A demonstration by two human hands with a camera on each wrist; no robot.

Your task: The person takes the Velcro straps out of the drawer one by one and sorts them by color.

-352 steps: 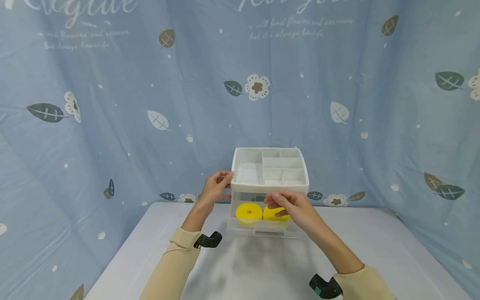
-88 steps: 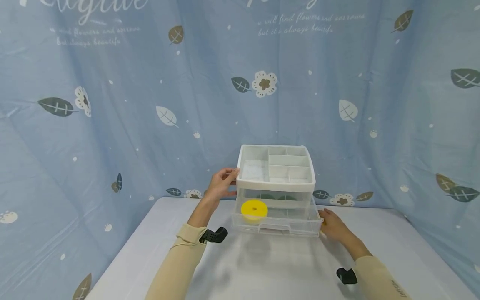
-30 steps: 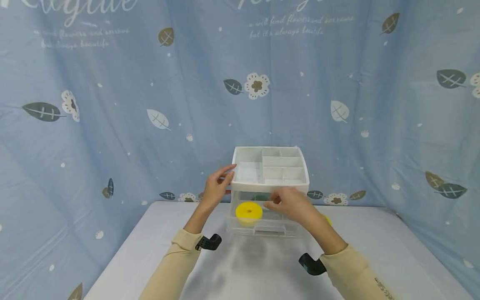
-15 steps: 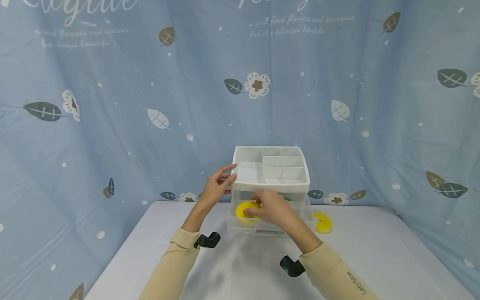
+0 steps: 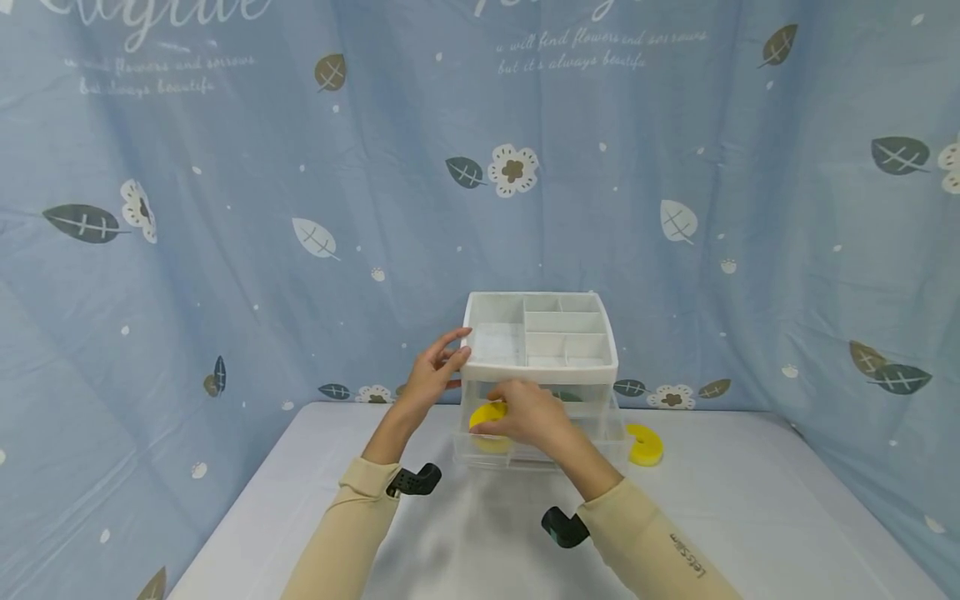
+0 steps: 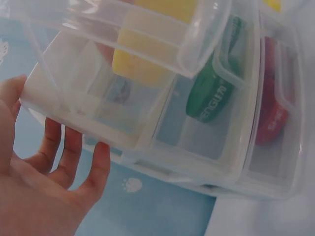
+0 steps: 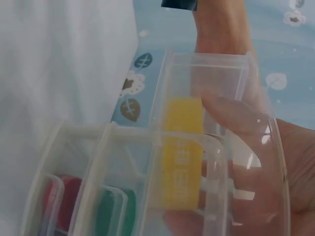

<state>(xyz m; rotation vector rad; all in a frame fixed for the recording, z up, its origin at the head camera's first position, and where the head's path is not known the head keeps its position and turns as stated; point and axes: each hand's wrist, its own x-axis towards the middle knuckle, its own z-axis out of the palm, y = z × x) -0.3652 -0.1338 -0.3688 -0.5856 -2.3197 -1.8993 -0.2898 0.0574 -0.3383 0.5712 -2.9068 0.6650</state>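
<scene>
A small white desktop drawer organizer (image 5: 538,372) has its clear top drawer (image 5: 588,452) pulled out. In that drawer sits a thick yellow disc (image 5: 486,414) with a small centre hole. My right hand (image 5: 528,414) reaches in from above and pinches the disc; in the right wrist view, the thumb lies at one edge of the yellow disc (image 7: 182,152) and a fingertip at the other. My left hand (image 5: 427,383) grips the organizer's left upper edge, fingers spread along its side in the left wrist view. Another yellow disc (image 5: 651,447) lies on the table right of the drawer, partly hidden.
Lower drawers, pushed in, hold a green disc (image 6: 206,98) and a red disc (image 6: 273,110), both with white print. Divided compartments (image 5: 566,333) form the organizer's top. A white cloth covers the table (image 5: 720,517); a blue patterned curtain (image 5: 585,208) hangs behind.
Two yellow discs were in the drawer at first; one now lies on the table at right. My right hand has come back over the drawer and moved left onto the remaining disc. My left hand stays put.
</scene>
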